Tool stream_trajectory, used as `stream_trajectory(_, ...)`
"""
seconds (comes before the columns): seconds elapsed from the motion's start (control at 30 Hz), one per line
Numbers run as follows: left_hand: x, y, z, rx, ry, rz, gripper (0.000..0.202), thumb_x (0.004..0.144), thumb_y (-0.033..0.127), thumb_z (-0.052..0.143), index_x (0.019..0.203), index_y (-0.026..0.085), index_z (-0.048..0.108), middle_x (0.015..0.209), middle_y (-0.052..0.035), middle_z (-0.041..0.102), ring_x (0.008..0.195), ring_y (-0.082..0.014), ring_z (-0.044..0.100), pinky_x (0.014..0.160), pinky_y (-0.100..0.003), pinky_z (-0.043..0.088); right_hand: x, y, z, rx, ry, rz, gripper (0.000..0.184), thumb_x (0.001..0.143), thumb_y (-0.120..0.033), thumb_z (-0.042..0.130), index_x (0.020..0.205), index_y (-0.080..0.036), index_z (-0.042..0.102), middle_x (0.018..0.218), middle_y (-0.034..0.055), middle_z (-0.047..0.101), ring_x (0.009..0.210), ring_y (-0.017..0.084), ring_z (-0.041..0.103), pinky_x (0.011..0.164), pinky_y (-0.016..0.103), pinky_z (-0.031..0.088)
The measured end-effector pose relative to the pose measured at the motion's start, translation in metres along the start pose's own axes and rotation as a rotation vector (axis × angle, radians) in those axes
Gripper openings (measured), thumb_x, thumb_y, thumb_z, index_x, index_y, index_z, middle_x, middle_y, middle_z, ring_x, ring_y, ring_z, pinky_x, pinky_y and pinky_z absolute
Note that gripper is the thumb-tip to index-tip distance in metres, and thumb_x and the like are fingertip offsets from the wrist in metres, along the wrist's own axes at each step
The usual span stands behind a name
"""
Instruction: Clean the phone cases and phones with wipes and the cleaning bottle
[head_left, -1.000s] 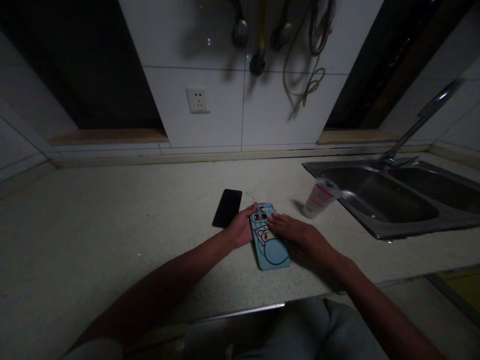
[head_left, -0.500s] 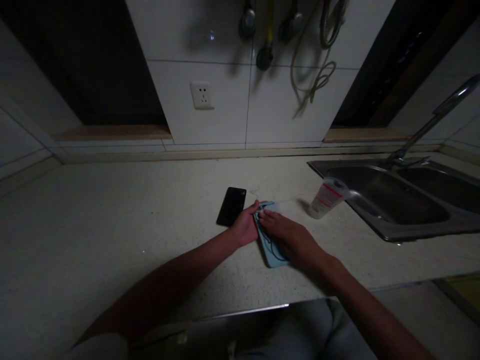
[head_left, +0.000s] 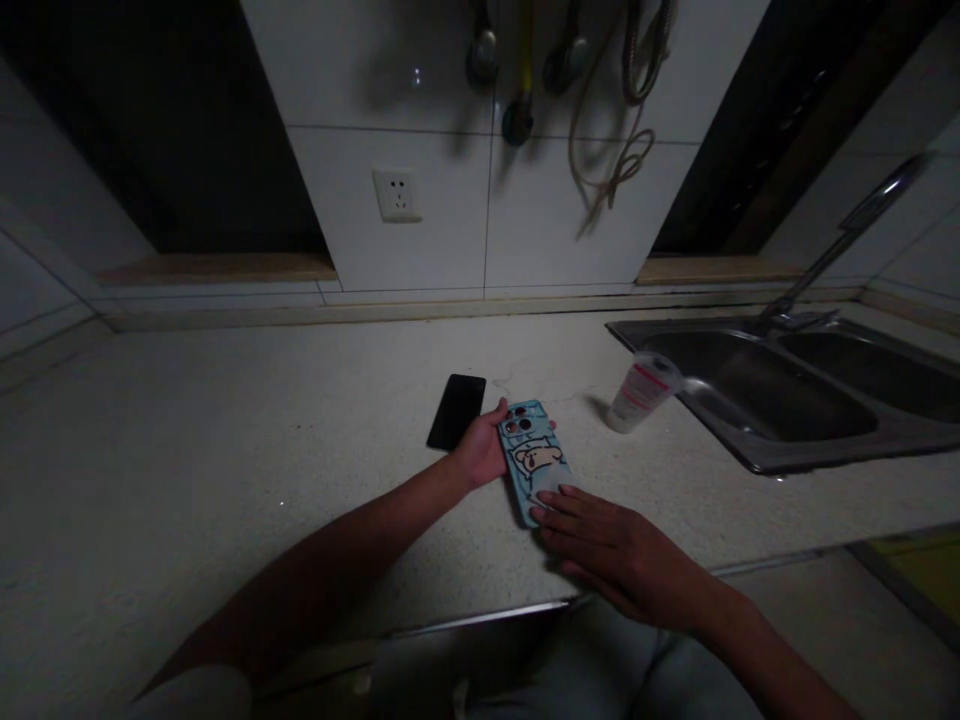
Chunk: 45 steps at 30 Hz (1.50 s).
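Note:
Just above the counter, my left hand [head_left: 484,448] is closed around the edge of a phone in a light blue case [head_left: 534,460]. The case's back faces up, with camera lenses at the top and a cartoon puppy drawing. My right hand [head_left: 600,545] lies over the lower end of the phone, fingers stretched out and together. Under its fingertips is a thin whitish piece [head_left: 551,480], like a wipe or tissue, pressed on the case. Beside my left hand, a black phone [head_left: 456,412] rests on the counter.
A clear plastic cup with red print [head_left: 643,392] stands tilted at the edge of a steel double sink [head_left: 750,465] with a faucet [head_left: 847,235]. A socket [head_left: 397,195], pipes and a looped cord [head_left: 619,175] are on the tiled wall. The counter's front edge [head_left: 480,618] is close to me.
My right hand has slid from the phone's top end down to its lower end, the whitish piece moving along, uncovering the lenses and drawing. My left hand keeps its hold. The view has shifted slightly.

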<state>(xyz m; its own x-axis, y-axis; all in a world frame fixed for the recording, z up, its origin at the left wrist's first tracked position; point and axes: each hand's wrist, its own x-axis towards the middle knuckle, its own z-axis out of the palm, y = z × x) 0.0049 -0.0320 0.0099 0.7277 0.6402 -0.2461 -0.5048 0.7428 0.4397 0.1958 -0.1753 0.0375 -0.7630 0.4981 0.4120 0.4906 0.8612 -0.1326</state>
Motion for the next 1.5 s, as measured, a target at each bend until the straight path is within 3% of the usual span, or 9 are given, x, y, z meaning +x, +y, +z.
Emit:
stream_trajectory(0.17, 0.0, 0.001, -0.001, 0.001, 0.012, 0.021, 0.055, 0.102, 0.043, 0.035, 0.116, -0.001, 0.065, 0.102, -0.0253, 0.074, 0.098, -0.0305, 0.072, 0.097, -0.043, 0.046, -0.004, 0.009, 0.002, -0.045, 0.091, -0.03, 0.043, 0.099, -0.009, 0.045, 0.142, -0.015, 0.053, 0.138, 0.0101, 0.063, 0.135, 0.018, 0.053, 0.116, 0.038, 0.043)
stream_trajectory(0.37, 0.0, 0.001, 0.0, 0.014, 0.021, 0.021, 0.056, 0.102, 0.043, 0.035, 0.123, -0.002, 0.062, 0.101, -0.0242, 0.074, 0.095, -0.0308, 0.072, 0.094, -0.044, 0.047, 0.022, 0.007, 0.008, -0.102, 0.121, -0.092, 0.032, 0.101, -0.012, 0.047, 0.128, -0.015, 0.063, 0.127, 0.0079, 0.071, 0.126, 0.018, 0.061, 0.111, 0.036, 0.049)
stream_trajectory(0.67, -0.004, -0.001, 0.012, 0.061, 0.093, -0.001, 0.056, 0.102, 0.046, 0.033, 0.13, 0.006, 0.06, 0.101, -0.0201, 0.075, 0.093, -0.0284, 0.072, 0.093, -0.043, 0.049, 0.052, 0.006, 0.024, -0.015, 0.03, -0.11, 0.026, 0.098, -0.012, 0.05, 0.115, -0.018, 0.07, 0.124, 0.0062, 0.072, 0.123, 0.018, 0.064, 0.114, 0.04, 0.045)
stream_trajectory(0.8, -0.002, -0.003, 0.01, 0.094, 0.101, -0.027, 0.056, 0.101, 0.05, 0.036, 0.126, 0.007, 0.064, 0.095, -0.0176, 0.075, 0.083, -0.026, 0.072, 0.078, -0.037, 0.052, 0.05, 0.021, 0.022, 0.002, 0.016, -0.046, 0.03, 0.091, -0.009, 0.055, 0.117, -0.017, 0.068, 0.126, 0.01, 0.071, 0.122, 0.021, 0.064, 0.116, 0.046, 0.042)
stream_trajectory(0.93, -0.001, -0.005, 0.008, 0.075, 0.099, 0.0, 0.042, 0.1, 0.042, 0.045, 0.116, 0.011, 0.068, 0.069, -0.0062, 0.068, 0.056, -0.0155, 0.063, 0.057, -0.026, 0.046, 0.049, 0.043, 0.016, -0.103, 0.084, -0.005, 0.026, 0.093, -0.008, 0.052, 0.108, -0.02, 0.07, 0.124, 0.01, 0.072, 0.122, 0.022, 0.064, 0.114, 0.048, 0.043)
stream_trajectory(1.0, 0.0, -0.005, 0.009, 0.028, 0.089, 0.04, 0.036, 0.1, 0.037, 0.046, 0.113, 0.012, 0.069, 0.065, -0.0031, 0.065, 0.054, -0.0135, 0.06, 0.06, -0.026, 0.047, 0.048, 0.052, 0.014, -0.145, 0.114, 0.025, 0.023, 0.095, -0.011, 0.053, 0.106, -0.02, 0.07, 0.128, 0.0106, 0.07, 0.124, 0.024, 0.063, 0.113, 0.051, 0.043)
stream_trajectory(1.2, 0.001, -0.006, 0.01, 0.016, 0.075, 0.104, 0.03, 0.1, 0.029, 0.045, 0.101, 0.011, 0.07, 0.088, -0.0111, 0.072, 0.083, -0.0211, 0.07, 0.086, -0.037, 0.051, 0.035, 0.066, 0.015, -0.216, 0.226, 0.25, 0.018, 0.095, -0.014, 0.055, 0.106, -0.019, 0.068, 0.127, 0.0136, 0.069, 0.119, 0.029, 0.062, 0.1, 0.053, 0.051)
stream_trajectory(1.33, 0.001, -0.007, 0.009, 0.051, 0.089, 0.123, 0.024, 0.097, 0.027, 0.053, 0.1, 0.011, 0.07, 0.093, -0.0124, 0.073, 0.084, -0.0221, 0.07, 0.09, -0.038, 0.05, 0.033, 0.072, 0.018, -0.17, 0.328, 0.454, 0.018, 0.096, -0.018, 0.053, 0.105, -0.019, 0.068, 0.11, 0.0142, 0.068, 0.096, 0.026, 0.066, 0.078, 0.04, 0.057)
stream_trajectory(1.5, -0.001, -0.006, 0.008, 0.042, 0.068, 0.085, 0.028, 0.097, 0.031, 0.052, 0.094, 0.01, 0.07, 0.083, -0.011, 0.072, 0.078, -0.021, 0.07, 0.088, -0.036, 0.051, 0.051, 0.082, 0.017, 0.027, 0.426, 0.477, 0.017, 0.098, -0.024, 0.05, 0.096, -0.02, 0.066, 0.099, 0.0109, 0.064, 0.089, 0.023, 0.063, 0.076, 0.036, 0.053)
